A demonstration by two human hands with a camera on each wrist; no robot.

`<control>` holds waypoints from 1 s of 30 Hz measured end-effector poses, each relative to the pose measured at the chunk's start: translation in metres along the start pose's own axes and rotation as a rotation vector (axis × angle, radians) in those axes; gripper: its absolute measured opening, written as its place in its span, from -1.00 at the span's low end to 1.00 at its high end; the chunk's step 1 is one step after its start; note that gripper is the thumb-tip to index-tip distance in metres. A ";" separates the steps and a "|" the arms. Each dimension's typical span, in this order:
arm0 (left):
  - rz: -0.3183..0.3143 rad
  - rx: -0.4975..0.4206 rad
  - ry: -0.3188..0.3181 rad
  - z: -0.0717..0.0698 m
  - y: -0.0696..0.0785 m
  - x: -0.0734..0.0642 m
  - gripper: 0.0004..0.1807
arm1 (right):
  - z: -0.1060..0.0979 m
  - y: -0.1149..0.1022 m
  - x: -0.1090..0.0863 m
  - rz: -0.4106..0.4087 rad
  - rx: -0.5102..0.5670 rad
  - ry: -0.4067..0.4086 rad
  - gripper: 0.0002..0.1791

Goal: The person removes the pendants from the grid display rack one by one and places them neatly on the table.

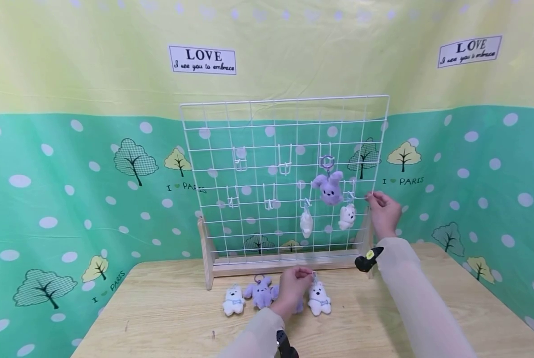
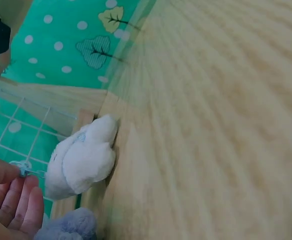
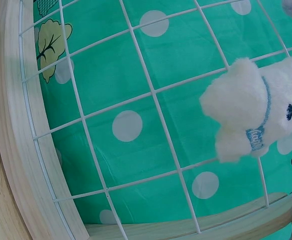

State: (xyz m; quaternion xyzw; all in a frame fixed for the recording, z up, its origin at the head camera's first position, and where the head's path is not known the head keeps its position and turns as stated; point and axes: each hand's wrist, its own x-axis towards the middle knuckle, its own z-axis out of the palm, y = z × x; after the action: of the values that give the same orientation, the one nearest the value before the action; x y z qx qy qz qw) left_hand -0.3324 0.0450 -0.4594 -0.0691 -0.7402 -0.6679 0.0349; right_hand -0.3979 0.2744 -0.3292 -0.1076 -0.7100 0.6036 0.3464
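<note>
My left hand (image 1: 295, 284) pinches the light-blue clasp (image 2: 23, 170) of a white bear plush keychain (image 1: 319, 301) at the table's middle. That bear wears a blue ribbon and shows its back in the left wrist view. Partly hidden behind this hand is a purple plush (image 1: 300, 305). My right hand (image 1: 385, 213) holds the right side wire of a white wire grid rack (image 1: 285, 101) between thumb and fingers. Close beside it hangs another white bear (image 1: 347, 217). A purple bunny plush (image 1: 329, 191) and a white plush (image 1: 306, 223) hang nearby on hooks.
Left of my left hand, a purple bunny (image 1: 261, 295) and a white bear (image 1: 233, 301) lie on the wooden table (image 1: 168, 313). Several wire hooks (image 1: 285, 167) jut from the grid. A wooden base (image 1: 267, 268) carries it, with a patterned curtain (image 1: 92, 189) behind.
</note>
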 end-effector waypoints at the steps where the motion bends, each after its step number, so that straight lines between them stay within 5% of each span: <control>1: 0.001 0.003 0.003 0.000 0.000 0.001 -0.91 | 0.000 0.000 0.000 0.001 -0.005 0.000 -0.62; 21: -0.005 0.124 -0.021 -0.008 -0.006 0.018 -0.91 | 0.000 0.000 -0.003 -0.009 -0.012 -0.005 -0.63; 30: 0.091 0.119 0.010 -0.024 0.031 0.020 -0.90 | 0.000 0.001 -0.001 -0.009 0.010 -0.004 -0.61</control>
State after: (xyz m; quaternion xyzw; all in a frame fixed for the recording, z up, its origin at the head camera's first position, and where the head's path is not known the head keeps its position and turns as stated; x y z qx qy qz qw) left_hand -0.3488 0.0250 -0.4230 -0.0969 -0.7746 -0.6207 0.0729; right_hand -0.3974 0.2747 -0.3304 -0.1014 -0.7080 0.6058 0.3485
